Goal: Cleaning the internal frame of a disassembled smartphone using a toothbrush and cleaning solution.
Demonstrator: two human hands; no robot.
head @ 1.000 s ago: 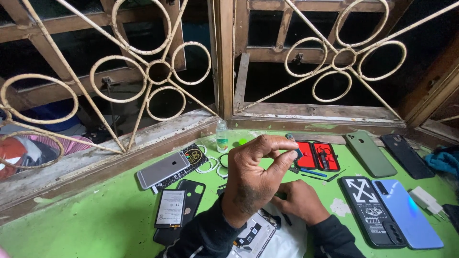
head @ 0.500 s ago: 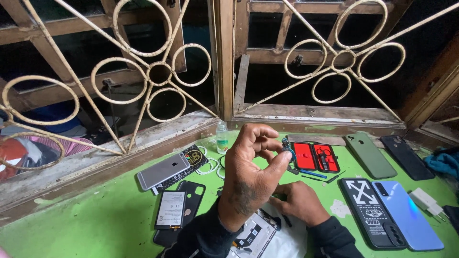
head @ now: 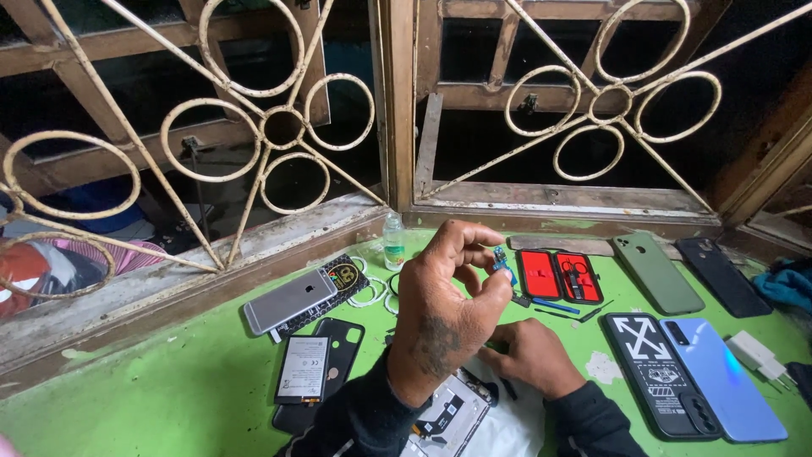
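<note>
green table (head: 169, 398) — small blue part (head: 500, 259) pinched between left hand (head: 444, 309) fingertips

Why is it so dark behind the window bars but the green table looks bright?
Head view: no light reaches behind the bars, so it looks black; soft light falls on the green table. The raised left hand looks sharp, the blue phone shines a little.

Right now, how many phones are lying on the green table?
7: silver one and black one left, opened one under the hands, green, dark, patterned, blue right. Others may be hidden.
</note>
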